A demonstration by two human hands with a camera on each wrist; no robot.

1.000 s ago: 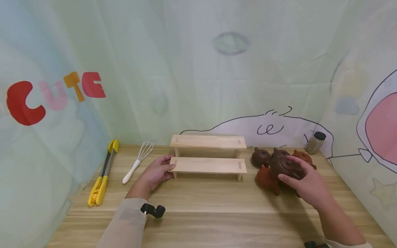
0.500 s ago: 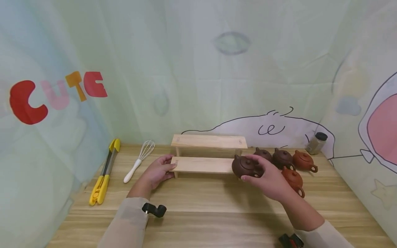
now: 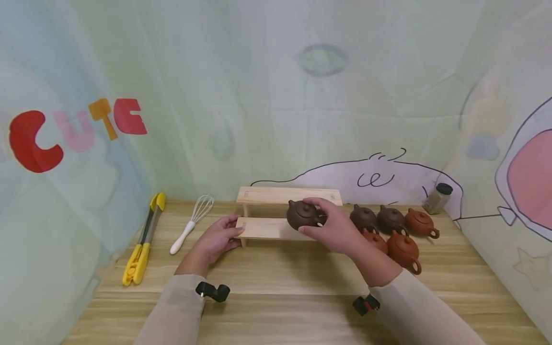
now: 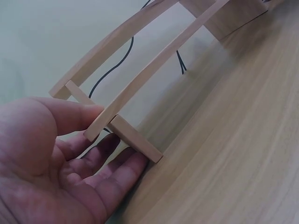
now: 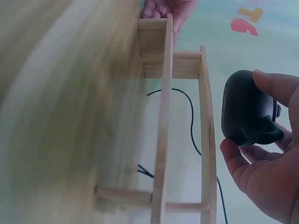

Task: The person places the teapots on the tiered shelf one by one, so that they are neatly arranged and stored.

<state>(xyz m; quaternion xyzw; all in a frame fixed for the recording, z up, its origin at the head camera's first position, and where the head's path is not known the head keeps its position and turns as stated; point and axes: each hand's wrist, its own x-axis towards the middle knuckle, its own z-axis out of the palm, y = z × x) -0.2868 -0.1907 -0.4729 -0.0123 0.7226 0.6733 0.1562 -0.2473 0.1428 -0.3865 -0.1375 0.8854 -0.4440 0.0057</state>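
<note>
The right hand [image 3: 335, 227] pinches a small, round, dark-brown teapot [image 3: 303, 215] between its fingers, up clear of the pale wooden two-tier stand [image 3: 264, 228]. The left hand [image 3: 219, 238] grips the stand's nine-o'clock end. Five more teapots [image 3: 404, 246] sit at three o'clock on the wood-grained surface [image 3: 276, 287].

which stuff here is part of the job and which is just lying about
Likely in use:
dark teapot in the right grip
wooden stand held by the left grip
probably the other five teapots

Just lying about, it seems:
tongs
whisk
jar
</note>
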